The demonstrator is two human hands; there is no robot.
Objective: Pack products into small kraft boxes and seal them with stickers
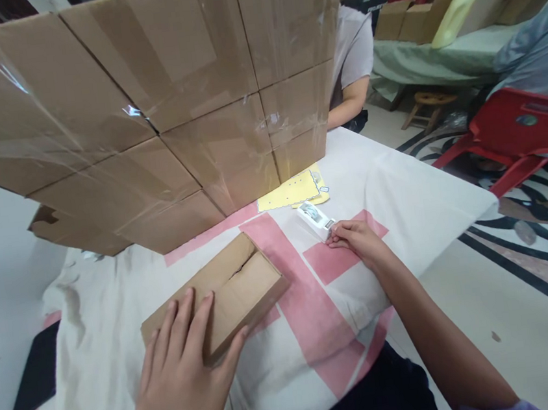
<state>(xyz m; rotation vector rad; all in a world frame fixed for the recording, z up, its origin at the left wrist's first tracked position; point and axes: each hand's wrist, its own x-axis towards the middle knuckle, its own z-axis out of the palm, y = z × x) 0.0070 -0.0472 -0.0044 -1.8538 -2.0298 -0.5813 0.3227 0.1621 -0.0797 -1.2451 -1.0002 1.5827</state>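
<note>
A flat brown cardboard box (229,294) lies at a slant on the cloth, its top slightly split along a seam. My left hand (187,364) rests on its near left part, fingers spread over the lid and thumb along the near side. To the right, my right hand (353,239) pinches the near end of a small white case (315,220) with a picture on its face; its exact kind I cannot make out. Just beyond the case, a yellow patterned sheet (292,191) lies partly against the stacked cartons.
A tall wall of taped cardboard cartons (217,126) stands across the back of the cloth-covered table (413,184). Behind it a person's arm (353,99) shows. On the right are a red chair (530,129), a wooden stool (427,107) and a yellow bottle (459,9).
</note>
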